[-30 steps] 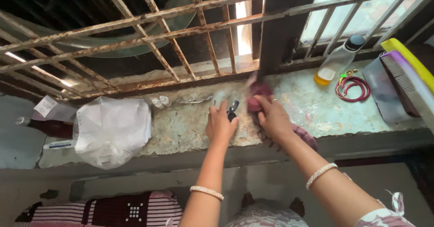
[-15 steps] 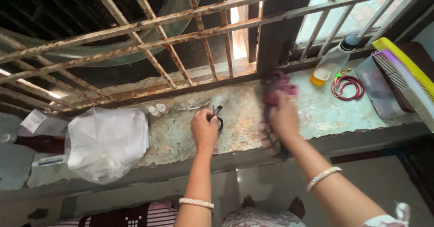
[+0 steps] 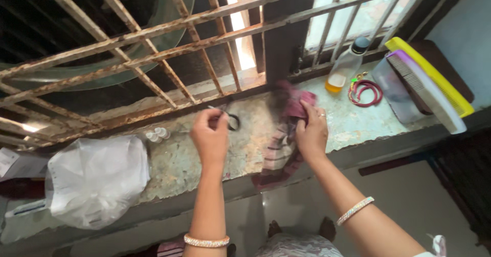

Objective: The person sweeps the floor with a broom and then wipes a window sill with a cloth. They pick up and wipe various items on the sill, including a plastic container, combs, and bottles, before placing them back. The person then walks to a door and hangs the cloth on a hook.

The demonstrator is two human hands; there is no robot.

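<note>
Crinkled white plastic bag (image 3: 97, 177) slumped at far left on mottled, worn stone sill (image 3: 240, 144). Left hand (image 3: 210, 134), fingers pinched on small black-looped metal scissors (image 3: 229, 119). Right hand (image 3: 312, 131), fingers closed on rumpled maroon striped cloth (image 3: 284, 134) draped over sill edge. Clear oil bottle (image 3: 345, 67) beyond.

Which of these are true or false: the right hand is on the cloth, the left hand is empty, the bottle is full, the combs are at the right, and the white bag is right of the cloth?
Right hand on the cloth: true.
Left hand empty: false, it holds small scissors.
Bottle full: false, only a little yellow liquid at the bottom.
Combs at the right: true.
White bag right of the cloth: false, it lies to the left.
</note>
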